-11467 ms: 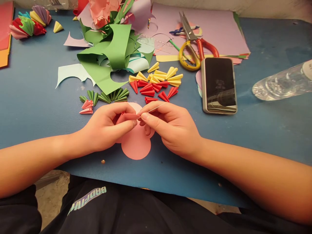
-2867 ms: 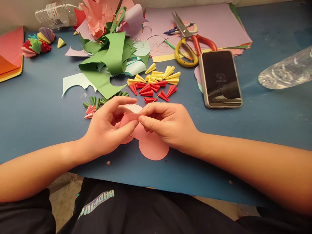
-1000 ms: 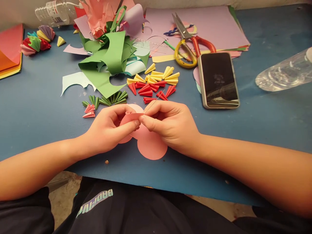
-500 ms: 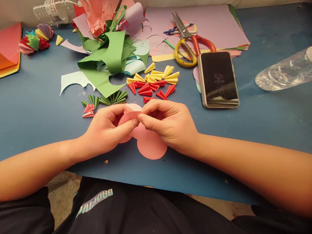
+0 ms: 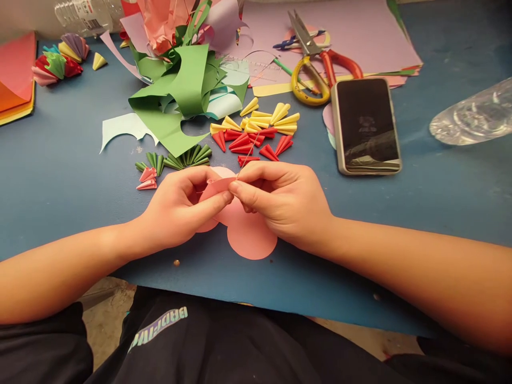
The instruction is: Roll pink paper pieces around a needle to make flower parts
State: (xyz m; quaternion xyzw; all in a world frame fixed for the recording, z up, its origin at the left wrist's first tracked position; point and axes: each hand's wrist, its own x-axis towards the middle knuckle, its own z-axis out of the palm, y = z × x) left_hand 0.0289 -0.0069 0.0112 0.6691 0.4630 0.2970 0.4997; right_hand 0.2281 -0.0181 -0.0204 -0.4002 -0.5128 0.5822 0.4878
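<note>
Left hand (image 5: 180,208) and right hand (image 5: 286,200), fingertips meeting at centre of blue table (image 5: 60,176), both closed in a pinch on a small folded pink paper piece (image 5: 216,185), held just above pink paper circles (image 5: 252,240); thin needle (image 5: 244,164) also gripped in right hand, slanting toward 1 o'clock. Red cones (image 5: 240,143) and yellow cones (image 5: 266,118) at 12 o'clock of the hands, green cones (image 5: 186,158) at 11, phone (image 5: 366,125) at 2, scissors (image 5: 316,74) at 1, beside phone's far end.
</note>
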